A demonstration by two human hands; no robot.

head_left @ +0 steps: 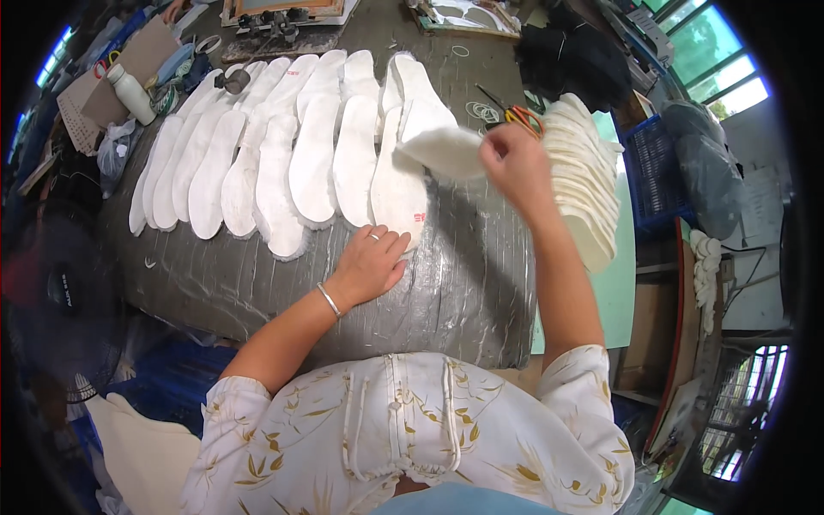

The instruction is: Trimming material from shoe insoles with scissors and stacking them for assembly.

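Two rows of white, fleece-edged insoles [313,159] lie overlapping across the dark table. My left hand [373,262] rests at the heel end of the nearest right-hand insole [399,189], its fingers laid over the edge. That insole bears a small red mark. In a pinch at its end, my right hand [518,167] holds up another white fleece insole [446,152], lifted and tilted above the table. The far end of the held insole overlaps the laid ones in view. Right of that hand, a long overlapping stack of fleece insoles [586,184] lies on a pale green sheet [625,283].
Scissors with orange handles [524,120] and pale rubber bands [482,112] lie beyond my right hand. A small metal cup [233,81] sits on the far insoles. A white bottle [130,94] stands far left. Blue crates [657,163] and a fan [64,292] flank the table.
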